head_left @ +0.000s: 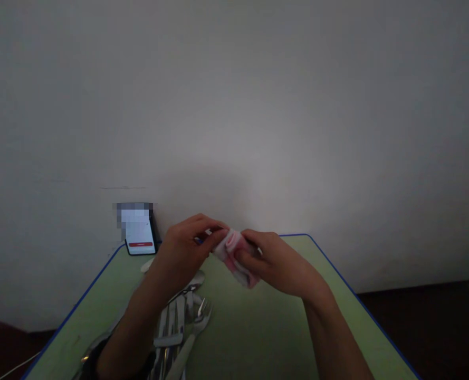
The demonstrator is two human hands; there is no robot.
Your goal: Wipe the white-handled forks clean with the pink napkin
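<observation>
A bunched pink-and-white cloth (234,259) is held up over the far part of the green table, between my two hands. My left hand (190,240) pinches the cloth's upper left edge between thumb and fingers. A small pale, shiny bit shows between those fingers; what it belongs to I cannot make out. My right hand (268,258) grips the cloth from the right, its thumb pressed on the front. Below my left forearm lies metal cutlery: a fork (202,316), a spoon (195,279) and several knives (171,319), partly hidden by the arm.
A phone (139,232) with a lit screen leans on the wall at the table's far left corner. The green table (258,327) has a blue edge and stands against a pale wall (281,116). Dark floor (424,311) shows at the right.
</observation>
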